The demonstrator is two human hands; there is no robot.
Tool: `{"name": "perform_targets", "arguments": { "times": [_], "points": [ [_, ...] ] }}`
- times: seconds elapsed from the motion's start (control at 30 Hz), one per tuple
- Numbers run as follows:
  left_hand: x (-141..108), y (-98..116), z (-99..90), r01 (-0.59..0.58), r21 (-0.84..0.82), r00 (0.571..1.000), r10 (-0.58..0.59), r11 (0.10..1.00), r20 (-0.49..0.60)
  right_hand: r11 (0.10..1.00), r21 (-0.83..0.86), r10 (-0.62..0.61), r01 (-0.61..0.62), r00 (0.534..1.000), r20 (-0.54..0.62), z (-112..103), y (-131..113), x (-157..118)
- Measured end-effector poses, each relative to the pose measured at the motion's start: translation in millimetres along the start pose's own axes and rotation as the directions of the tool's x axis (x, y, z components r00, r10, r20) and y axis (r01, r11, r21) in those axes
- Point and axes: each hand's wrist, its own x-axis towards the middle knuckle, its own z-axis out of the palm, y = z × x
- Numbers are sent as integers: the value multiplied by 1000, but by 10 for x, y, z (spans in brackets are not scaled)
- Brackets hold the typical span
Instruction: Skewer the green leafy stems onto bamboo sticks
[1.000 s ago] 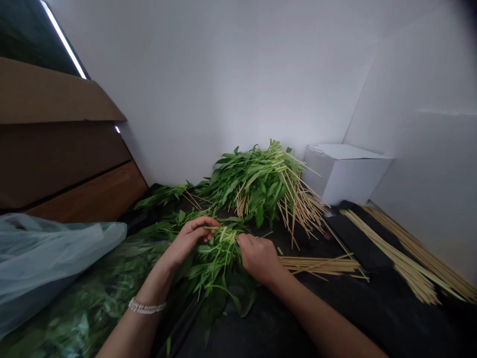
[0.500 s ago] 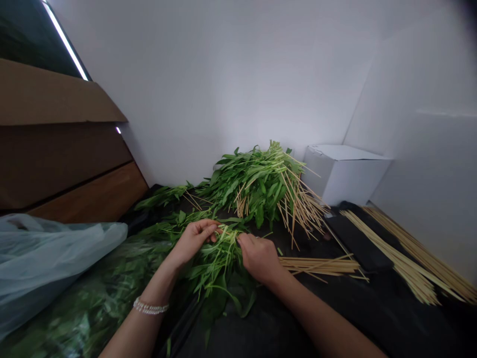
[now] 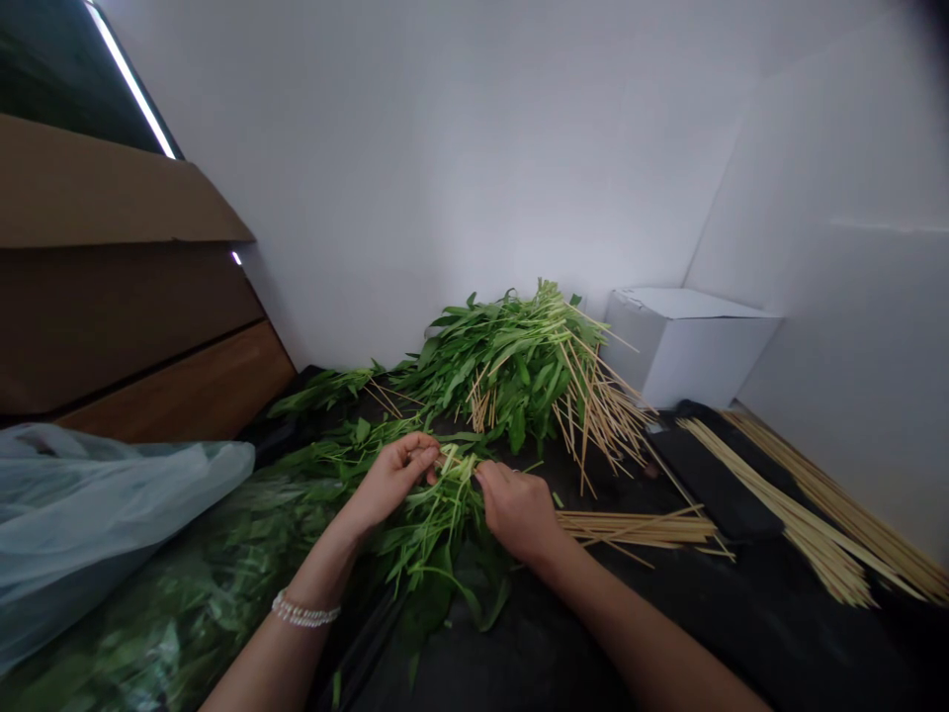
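1. Head view: a bunch of leafy green stems [image 3: 434, 529] lay between the hands, its long axis running forward from the person.
2. The left hand [image 3: 392, 482] had its fingers curled almost shut at the bunch's upper end; whether they gripped stems could not be told.
3. The right hand [image 3: 519, 514] had its fingers closed on the stems, pinching them.
4. Loose bamboo skewers [image 3: 638, 529] lay just beyond the right hand's outer side.

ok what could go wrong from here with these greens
The leafy stems between the left hand and right hand look loosely gathered, so some may slip onto the black sheet. The right hand could also knock the loose wooden sticks lying beside it, possibly scattering them.
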Motion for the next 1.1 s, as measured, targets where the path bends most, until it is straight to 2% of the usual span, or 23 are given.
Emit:
{"name": "perform_targets", "arguments": {
  "times": [0.27,0.53,0.73,1.1],
  "points": [
    [2,16,23,-1,-6,1000,1,1000,-29,1000,3,19,-19,999,28,5,-6,0],
    [30,-66,-22,-15,29,997,17,999,-81,999,11,33,-33,999,41,5,-16,-13],
    [30,-66,10,18,4,994,-18,1000,-107,999,-3,41,-40,998,46,11,-26,-9],
    [22,-92,25,53,-36,998,-54,998,-36,1000,-22,-5,5,1000,-12,69,-18,-28]
  ]
}}
